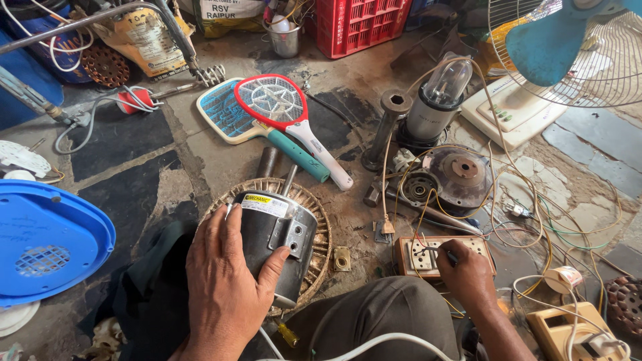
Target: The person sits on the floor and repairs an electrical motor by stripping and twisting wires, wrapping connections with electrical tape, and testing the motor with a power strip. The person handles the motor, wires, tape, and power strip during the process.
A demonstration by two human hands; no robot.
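Left hand [224, 284] lies flat and spread over the dark round motor [277, 241], palm on its side, thumb stretched toward the metal bracket on its front; the fingers are apart and press on the casing rather than close around it. That motor has a yellow and white label on top and a thin shaft sticking up from its far end, and it rests on a round, ribbed metal disc [319, 220] on the floor [200, 157], just in front of the person's knee.

Right hand [468, 274] is at the wooden switch board [441, 255], fingers pinched together on a thin dark probe whose tip touches the white sockets. Thin yellow and red wires [528, 200] run loosely from the board across the floor.

Beyond the motor lie two racket-shaped bug swatters [281, 110], one red and white over one blue. To their right stands a mixer jar on its base [438, 103], with a rusty round motor part [461, 174] near it. A blue plastic cover [47, 241] sits at the left edge, a red crate [358, 23] stands at the top, and a fan with a blue blade [568, 47] fills the upper right corner.
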